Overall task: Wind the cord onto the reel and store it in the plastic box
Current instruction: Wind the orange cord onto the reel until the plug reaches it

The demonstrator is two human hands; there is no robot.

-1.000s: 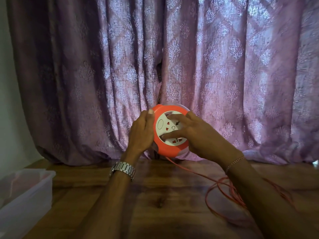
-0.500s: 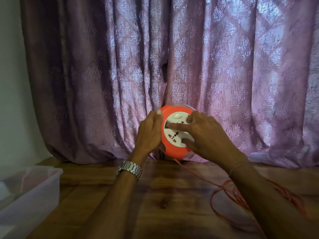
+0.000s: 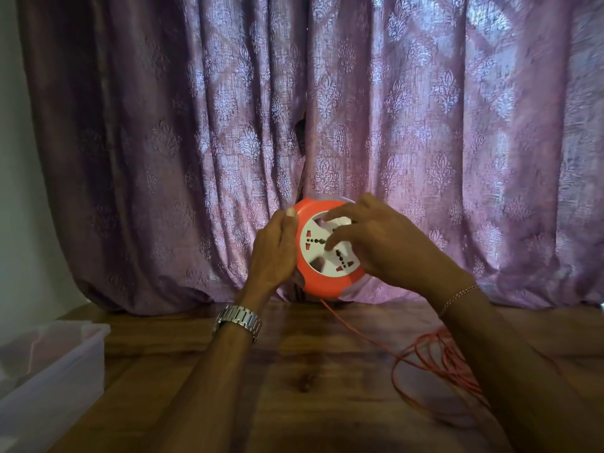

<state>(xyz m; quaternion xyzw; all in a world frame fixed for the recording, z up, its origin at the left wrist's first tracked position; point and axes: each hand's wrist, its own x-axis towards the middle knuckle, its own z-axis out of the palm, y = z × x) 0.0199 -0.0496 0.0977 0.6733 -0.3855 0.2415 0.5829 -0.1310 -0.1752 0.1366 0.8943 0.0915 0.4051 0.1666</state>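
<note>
Head view, the only one. Reel (image 3: 330, 253) held up in the air at centre, well above the wooden counter (image 3: 294, 387), its orange rim and white socket face turned toward the camera.

Left hand (image 3: 273, 253) grips the reel's left edge: palm along the rim, thumb tip up at the top left, the other fingers hidden behind the body. Metal watch (image 3: 238, 318) on that wrist.

Right hand (image 3: 382, 246) lies over the socket face from the right, fingers (image 3: 330, 245) loosely spread and bent, tips pressing on the white disc. Looks like the turning hand. Whether any fingertip sits in one of the disc's recesses, I cannot tell.

Cord (image 3: 434, 364), thin and orange, leaves the bottom of the reel, runs down and right to the counter, and ends in a loose heap of loops at right, partly hidden behind the right forearm. Plug end not visible.

Plastic box (image 3: 58, 364), translucent, sits at the near left edge of the counter, well apart from the reel, lid off or not in view. Contents unclear.

Purple patterned curtain (image 3: 425, 125) fills the far side.

Progress, as judged: winding under way, not near done, with a fair heap of cord lying loose. Left to do: take up the remaining loops, then carry the reel left into the box.
</note>
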